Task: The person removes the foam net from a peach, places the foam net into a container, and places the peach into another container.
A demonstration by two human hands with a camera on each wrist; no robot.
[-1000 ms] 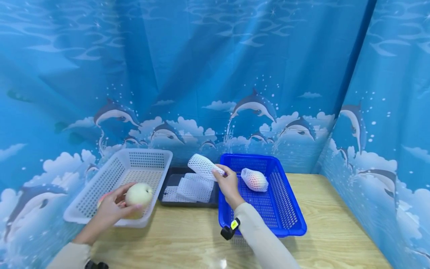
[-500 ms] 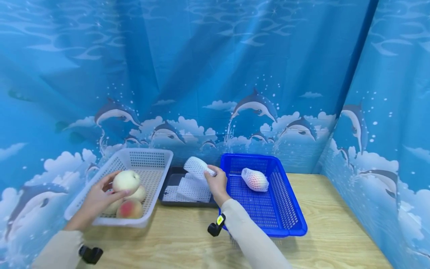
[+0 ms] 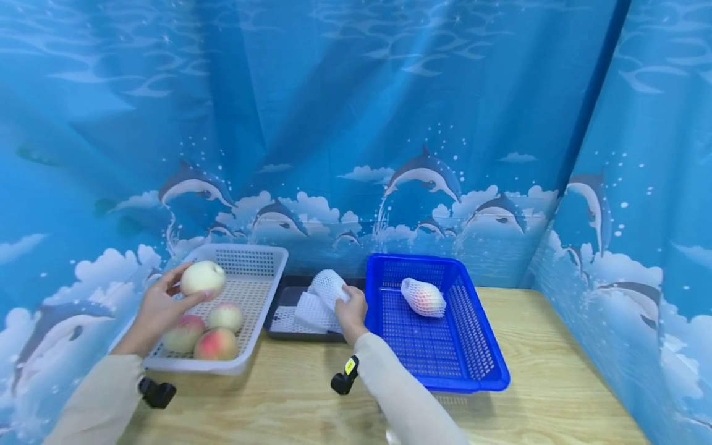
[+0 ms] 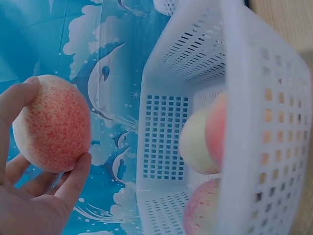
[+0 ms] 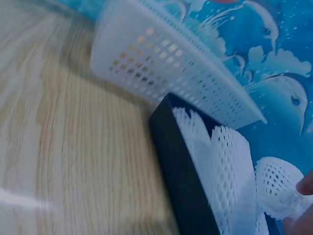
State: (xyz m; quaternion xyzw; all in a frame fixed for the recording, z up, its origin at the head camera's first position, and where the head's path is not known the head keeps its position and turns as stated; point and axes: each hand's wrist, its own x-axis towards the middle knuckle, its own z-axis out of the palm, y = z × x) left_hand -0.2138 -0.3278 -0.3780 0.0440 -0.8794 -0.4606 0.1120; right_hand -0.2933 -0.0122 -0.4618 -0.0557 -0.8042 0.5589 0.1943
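My left hand (image 3: pixel 161 307) grips a peach (image 3: pixel 203 279) above the white basket (image 3: pixel 280 272). In the left wrist view this peach (image 4: pixel 54 125) shows a speckled red side, with the thumb on top and fingers beneath. Below it, several more peaches (image 3: pixel 216 344) lie in the basket's near part. My right hand (image 3: pixel 351 311) pinches a white foam net sleeve (image 3: pixel 329 287) by one end, over the black tray (image 3: pixel 282 295). Other foam net sleeves (image 3: pixel 313 313) lie flat in that tray. The right wrist view shows the held sleeve (image 5: pixel 276 183) with its mouth rounded; the hand is mostly cut off there.
A blue basket (image 3: pixel 489 346) stands right of the tray, with one net-wrapped peach (image 3: pixel 424 297) inside. The baskets and tray sit side by side on a wooden table (image 3: pixel 562 371). A dolphin-print curtain (image 3: pixel 345 123) hangs close behind and along the right side.
My left hand has lifted the peach up and leftward, uncovering the others in the basket. My right hand has moved left and slightly down with the foam net sleeve, away from the blue basket.
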